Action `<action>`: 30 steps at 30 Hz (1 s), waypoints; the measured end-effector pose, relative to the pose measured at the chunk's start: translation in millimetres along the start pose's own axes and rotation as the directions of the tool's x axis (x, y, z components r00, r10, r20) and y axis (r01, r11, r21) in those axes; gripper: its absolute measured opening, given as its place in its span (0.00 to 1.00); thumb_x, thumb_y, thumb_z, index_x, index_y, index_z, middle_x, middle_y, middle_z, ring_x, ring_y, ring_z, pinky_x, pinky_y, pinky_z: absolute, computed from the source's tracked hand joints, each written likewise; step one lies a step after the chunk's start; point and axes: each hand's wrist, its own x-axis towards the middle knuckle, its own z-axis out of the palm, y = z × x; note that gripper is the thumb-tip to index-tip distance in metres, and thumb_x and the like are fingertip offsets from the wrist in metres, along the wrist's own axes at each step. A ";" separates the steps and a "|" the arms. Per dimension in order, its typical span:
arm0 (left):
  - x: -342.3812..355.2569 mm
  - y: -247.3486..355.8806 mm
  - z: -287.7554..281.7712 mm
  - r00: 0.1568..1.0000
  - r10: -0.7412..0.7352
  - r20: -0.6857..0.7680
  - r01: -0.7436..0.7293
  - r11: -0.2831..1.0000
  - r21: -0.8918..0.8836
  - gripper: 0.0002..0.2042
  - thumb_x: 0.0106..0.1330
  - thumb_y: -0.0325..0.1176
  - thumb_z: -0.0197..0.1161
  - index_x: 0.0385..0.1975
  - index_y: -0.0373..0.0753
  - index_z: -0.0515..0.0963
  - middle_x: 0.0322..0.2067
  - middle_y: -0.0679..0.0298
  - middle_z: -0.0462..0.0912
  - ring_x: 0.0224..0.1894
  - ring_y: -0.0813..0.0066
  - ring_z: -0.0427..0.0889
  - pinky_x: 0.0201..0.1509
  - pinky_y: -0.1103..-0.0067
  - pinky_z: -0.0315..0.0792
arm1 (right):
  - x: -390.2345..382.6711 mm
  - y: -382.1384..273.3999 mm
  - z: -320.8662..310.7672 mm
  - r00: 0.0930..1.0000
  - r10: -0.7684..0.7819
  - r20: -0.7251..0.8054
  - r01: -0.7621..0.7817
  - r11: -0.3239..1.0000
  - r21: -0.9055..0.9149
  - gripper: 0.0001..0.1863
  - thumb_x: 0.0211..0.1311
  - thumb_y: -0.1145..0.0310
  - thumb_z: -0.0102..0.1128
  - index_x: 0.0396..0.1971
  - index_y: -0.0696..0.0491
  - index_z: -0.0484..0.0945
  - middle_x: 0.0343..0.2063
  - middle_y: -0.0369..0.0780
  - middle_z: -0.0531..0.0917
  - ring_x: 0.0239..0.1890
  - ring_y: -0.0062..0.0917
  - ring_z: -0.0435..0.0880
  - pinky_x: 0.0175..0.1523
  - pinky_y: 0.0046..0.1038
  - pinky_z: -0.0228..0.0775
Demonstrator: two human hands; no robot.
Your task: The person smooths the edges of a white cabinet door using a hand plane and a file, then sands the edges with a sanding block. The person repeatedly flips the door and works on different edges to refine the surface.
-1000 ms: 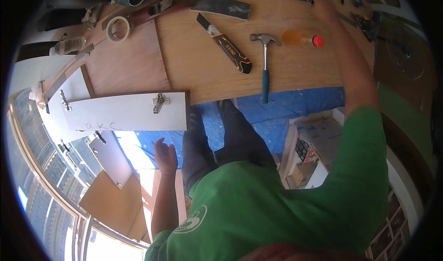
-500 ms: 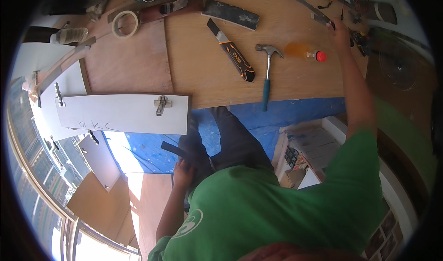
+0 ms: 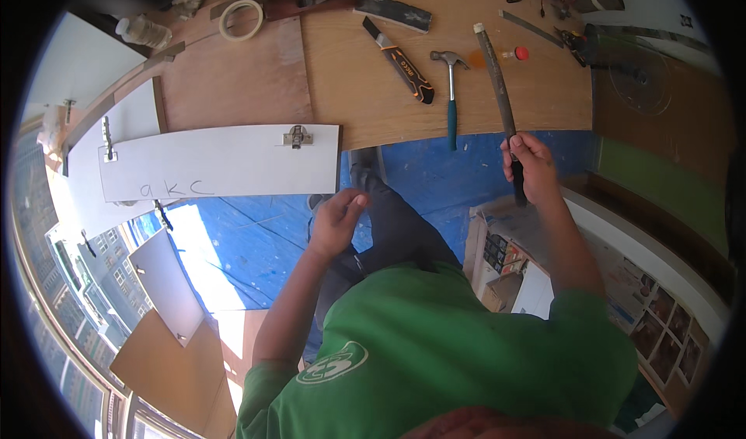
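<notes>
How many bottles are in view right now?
2. A clear bottle is at the upper left; a red-capped bottle lies right of the hammer, partly covered by the bar in the right hand. More could be hidden toward the dark edges.

Workshop, wooden bench (image 3: 552,105), claw hammer (image 3: 452,113), utility knife (image 3: 407,72)
</notes>
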 end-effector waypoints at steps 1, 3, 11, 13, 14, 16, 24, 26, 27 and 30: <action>4.5 14.3 4.6 0.999 0.048 0.007 -0.047 0.985 -0.167 0.15 0.80 0.39 0.58 0.51 0.32 0.82 0.43 0.59 0.90 0.49 0.71 0.86 0.59 0.75 0.75 | -18.0 9.8 24.9 0.997 0.046 0.063 -0.047 0.999 0.015 0.19 0.81 0.55 0.53 0.37 0.56 0.79 0.20 0.33 0.75 0.23 0.17 0.75 0.28 0.23 0.68; 5.1 25.6 11.8 1.000 0.007 0.016 0.002 0.866 -0.500 0.21 0.78 0.38 0.63 0.61 0.29 0.74 0.50 0.56 0.88 0.55 0.72 0.84 0.62 0.74 0.74 | -46.0 29.2 76.5 0.977 0.097 0.191 -0.098 0.995 -0.005 0.19 0.82 0.55 0.52 0.37 0.56 0.79 0.20 0.33 0.75 0.22 0.17 0.75 0.28 0.23 0.68; -66.8 -30.3 -5.9 0.969 -0.078 -0.235 -0.107 0.725 -0.681 0.11 0.78 0.33 0.63 0.48 0.29 0.80 0.41 0.56 0.89 0.45 0.72 0.89 0.50 0.77 0.81 | -119.8 89.8 203.5 0.800 0.269 0.536 -0.144 0.954 -0.263 0.15 0.81 0.58 0.54 0.42 0.55 0.77 0.20 0.32 0.76 0.21 0.16 0.76 0.27 0.23 0.68; -79.9 -55.0 0.3 0.966 -0.116 -0.231 -0.082 0.711 -0.698 0.11 0.78 0.34 0.63 0.44 0.30 0.81 0.36 0.57 0.89 0.41 0.71 0.89 0.47 0.77 0.81 | -125.5 100.6 221.3 0.759 0.326 0.564 -0.206 0.941 -0.267 0.14 0.80 0.58 0.55 0.44 0.55 0.77 0.21 0.33 0.77 0.21 0.16 0.77 0.26 0.22 0.68; -86.0 -66.7 4.2 0.963 -0.134 -0.232 -0.070 0.711 -0.700 0.12 0.78 0.35 0.63 0.43 0.30 0.81 0.34 0.57 0.89 0.40 0.72 0.89 0.45 0.77 0.81 | -125.2 107.2 233.3 0.752 0.342 0.564 -0.241 0.938 -0.248 0.14 0.79 0.58 0.56 0.44 0.55 0.77 0.21 0.33 0.77 0.21 0.15 0.77 0.25 0.22 0.68; -89.4 -81.7 7.4 0.958 -0.184 -0.218 0.002 0.767 -0.642 0.14 0.77 0.39 0.64 0.39 0.31 0.82 0.31 0.58 0.89 0.36 0.74 0.89 0.42 0.78 0.80 | -122.5 126.7 239.6 0.775 0.345 0.529 -0.216 0.932 -0.291 0.14 0.79 0.58 0.58 0.46 0.55 0.76 0.22 0.33 0.77 0.20 0.15 0.76 0.25 0.21 0.68; -38.5 -101.0 -51.5 0.673 0.157 -0.722 -0.101 0.988 0.120 0.15 0.74 0.44 0.67 0.37 0.37 0.85 0.29 0.58 0.88 0.31 0.68 0.87 0.38 0.72 0.77 | -101.9 186.9 186.2 0.911 0.194 0.364 -0.081 0.950 -0.302 0.19 0.76 0.56 0.62 0.52 0.57 0.77 0.25 0.35 0.79 0.20 0.16 0.76 0.27 0.24 0.69; 16.7 -92.9 -84.9 0.510 0.533 -0.675 -0.143 0.826 0.545 0.11 0.74 0.40 0.66 0.42 0.39 0.86 0.38 0.63 0.91 0.44 0.64 0.88 0.51 0.70 0.79 | -82.2 200.1 172.1 0.937 0.117 0.330 0.014 0.930 -0.368 0.19 0.76 0.57 0.63 0.52 0.57 0.77 0.26 0.35 0.79 0.21 0.16 0.77 0.28 0.24 0.71; 43.8 -90.4 -105.5 0.581 0.525 -0.621 -0.133 0.815 0.565 0.17 0.73 0.47 0.65 0.52 0.43 0.85 0.53 0.62 0.88 0.59 0.59 0.83 0.65 0.65 0.73 | -68.3 206.0 166.8 0.948 0.068 0.310 0.065 0.915 -0.399 0.19 0.76 0.57 0.63 0.53 0.57 0.77 0.26 0.35 0.78 0.21 0.17 0.77 0.29 0.25 0.72; 110.0 -79.6 -163.5 0.440 0.717 -0.541 -0.017 0.608 0.793 0.15 0.72 0.35 0.66 0.55 0.37 0.83 0.51 0.54 0.86 0.57 0.54 0.81 0.61 0.65 0.74 | -32.3 206.7 173.0 0.908 -0.118 0.401 0.292 0.866 -0.406 0.22 0.77 0.60 0.61 0.62 0.57 0.75 0.35 0.41 0.83 0.31 0.26 0.83 0.40 0.28 0.78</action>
